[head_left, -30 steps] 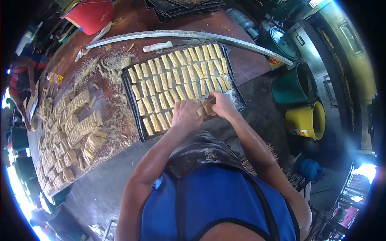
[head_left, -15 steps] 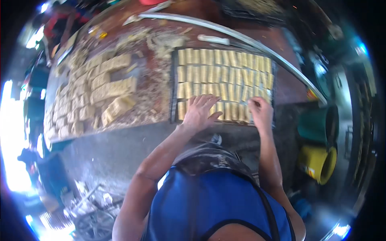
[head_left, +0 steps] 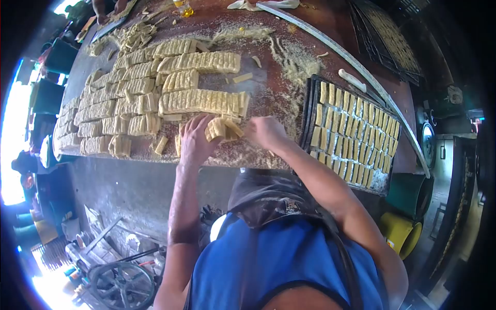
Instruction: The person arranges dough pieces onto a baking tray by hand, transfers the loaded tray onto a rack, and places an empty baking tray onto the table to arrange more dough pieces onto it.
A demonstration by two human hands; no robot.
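My left hand (head_left: 196,138) is at the table's front edge, its fingers spread against the left side of a short group of dough sticks (head_left: 219,128). Just right of that group is my right hand (head_left: 266,132), with fingers bent together; whether anything is between them is hidden. Behind and left of my hands, many pale dough sticks (head_left: 201,102) stand in packed rows on the floury table (head_left: 232,155). The dark baking tray (head_left: 308,108), to the right, holds rows of separate sticks on a floured surface.
A white-handled knife (head_left: 353,80) and a long metal strip (head_left: 330,44) lie behind the tray. Dark trays (head_left: 390,41) are stacked at the back right. Green (head_left: 408,194) and yellow (head_left: 400,235) buckets stand at the right. A person's hand (head_left: 120,6) shows at the back left.
Both hands have left the baking tray and are now at the dough sticks on the table. The view has swung left, so the tray appears farther right.
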